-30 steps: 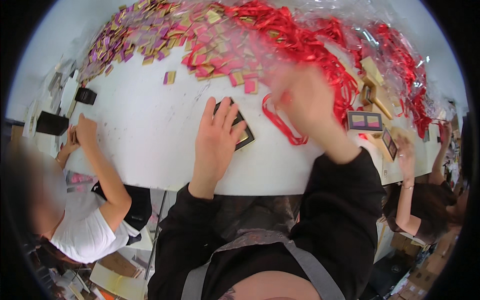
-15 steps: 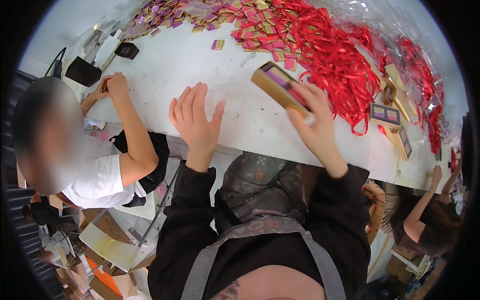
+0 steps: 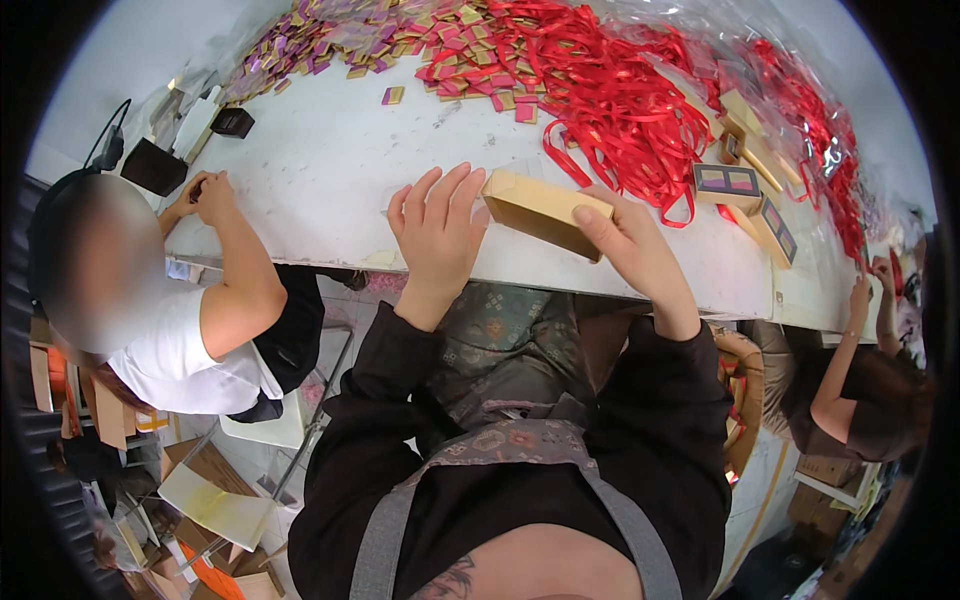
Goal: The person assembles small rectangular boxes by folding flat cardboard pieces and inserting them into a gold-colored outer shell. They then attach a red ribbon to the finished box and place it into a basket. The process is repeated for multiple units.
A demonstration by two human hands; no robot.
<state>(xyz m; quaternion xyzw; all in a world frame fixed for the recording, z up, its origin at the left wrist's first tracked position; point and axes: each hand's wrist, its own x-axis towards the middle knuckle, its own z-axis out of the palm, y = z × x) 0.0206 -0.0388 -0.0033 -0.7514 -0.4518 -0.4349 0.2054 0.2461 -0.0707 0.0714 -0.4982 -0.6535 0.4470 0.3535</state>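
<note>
Gold box [image 3: 538, 208] sits gripped in the right hand [image 3: 640, 248], beside the outstretched left hand [image 3: 437, 238].

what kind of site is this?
Probably a hand-assembly or packing workshop. The white table carries heaps of small coloured pieces and tangled red ribbons; the right hand holds a gold box, and a person in a white shirt works alongside.

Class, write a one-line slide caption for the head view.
The right hand grips a gold box, the left hand open beside it, near red ribbons heaped on a white table.
</note>
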